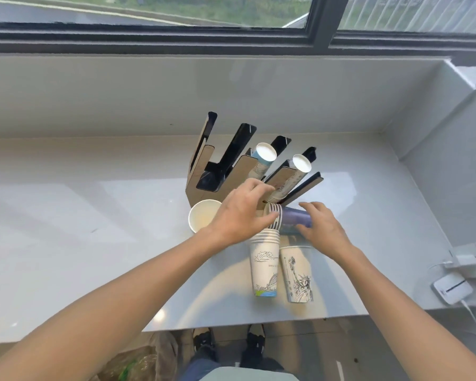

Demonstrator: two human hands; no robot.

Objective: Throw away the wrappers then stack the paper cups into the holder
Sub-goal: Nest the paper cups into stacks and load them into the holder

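Cardboard cup holder stands on the worktop, two slots already filled. Both hands steady a lying stack of paper cups, probably to lift it: left hand curled over the rims, right hand spread on the base, neither grip fully clamped.

We see a glossy white counter under a dark-framed window. At the right edge, a small white box with a white cable sits.
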